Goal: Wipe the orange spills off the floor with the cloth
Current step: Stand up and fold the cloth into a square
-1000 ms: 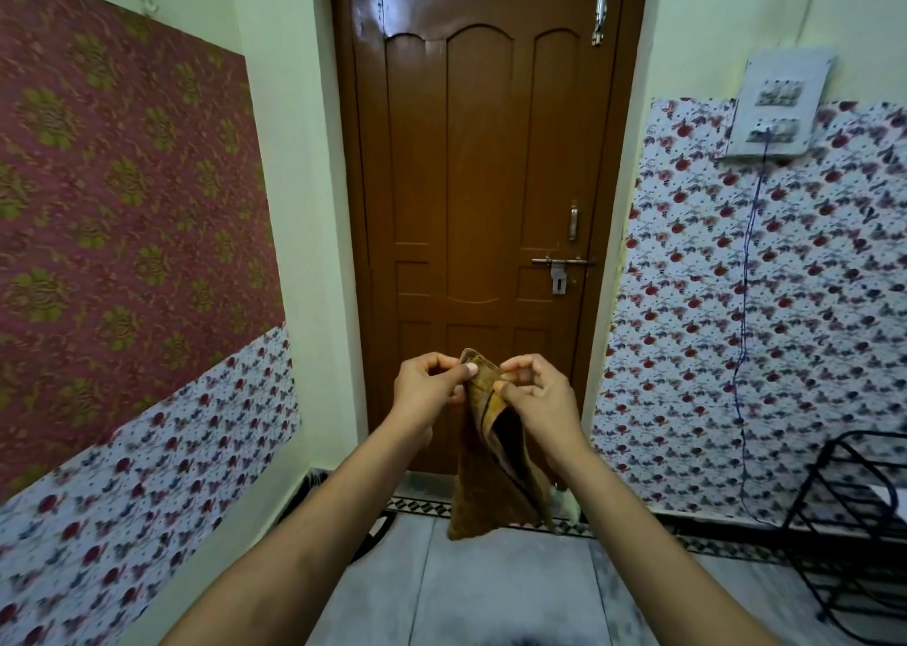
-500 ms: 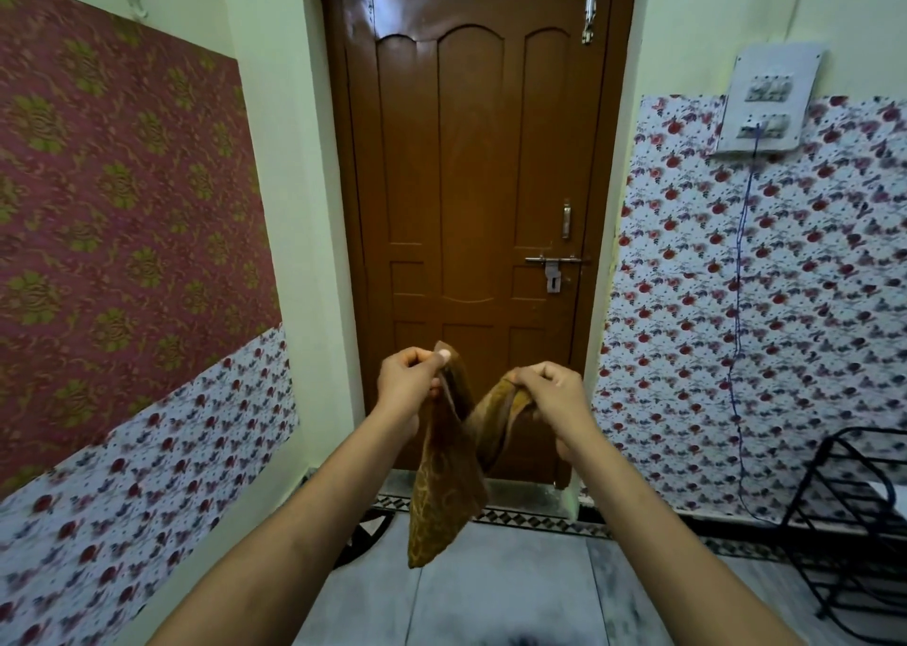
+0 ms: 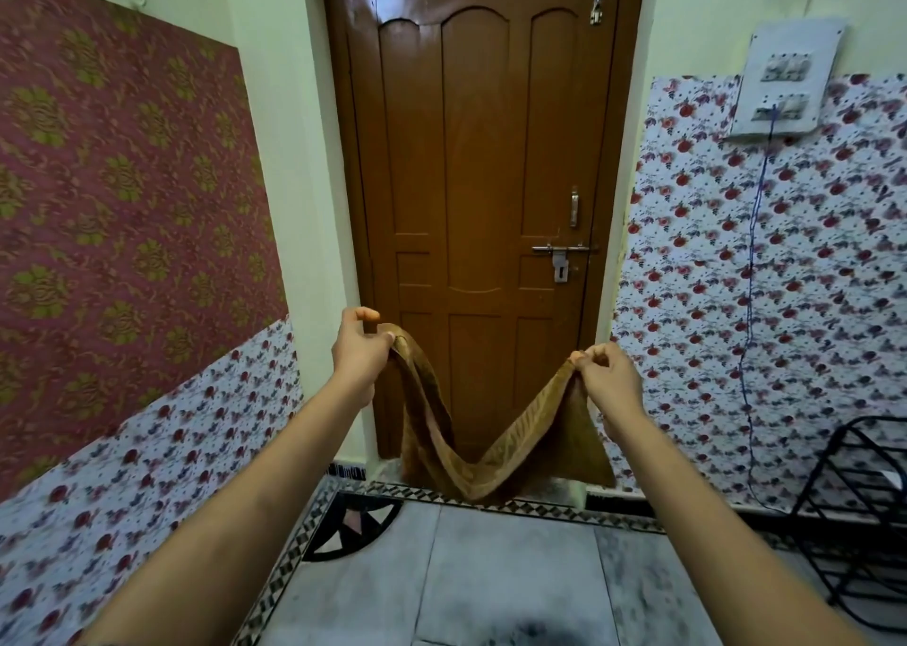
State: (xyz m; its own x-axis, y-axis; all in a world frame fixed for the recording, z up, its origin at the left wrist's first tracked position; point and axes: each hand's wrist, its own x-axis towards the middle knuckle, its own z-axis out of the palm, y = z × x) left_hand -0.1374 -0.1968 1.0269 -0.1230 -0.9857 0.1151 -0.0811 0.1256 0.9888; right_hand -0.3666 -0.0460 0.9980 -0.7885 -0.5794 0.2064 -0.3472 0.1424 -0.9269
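Cloth (image 3: 483, 454): brown, patterned, held in the air between both hands, sagging in a V whose lowest fold hangs below and between them, above the floor (image 3: 491, 572). It touches nothing but the hands.

Change from earlier frames: a second ago the hands were together, pinching the cloth bunched and folded at one spot. Half a second ago they had begun to part. Now they are well apart and the cloth is drawn open along its top edge, with slack in the middle.

Left hand (image 3: 360, 353): arm stretched forward, hand raised slightly higher than the right, fingers curled shut, thumb and forefinger pinching one top corner.

Right hand (image 3: 601, 375): arm stretched forward, knuckles up, fingers clenched on the opposite corner; the cloth drapes down from under the fist.

Beyond the hands: closed brown door (image 3: 483, 203), bolt (image 3: 562, 248) above and between them. Floral wall covering to either side. Switch panel (image 3: 785, 85) high to the right of the right hand, blue cord (image 3: 751, 301) hanging from it. Black wire rack (image 3: 854, 513) low right. No orange spills can be made out on the visible floor.
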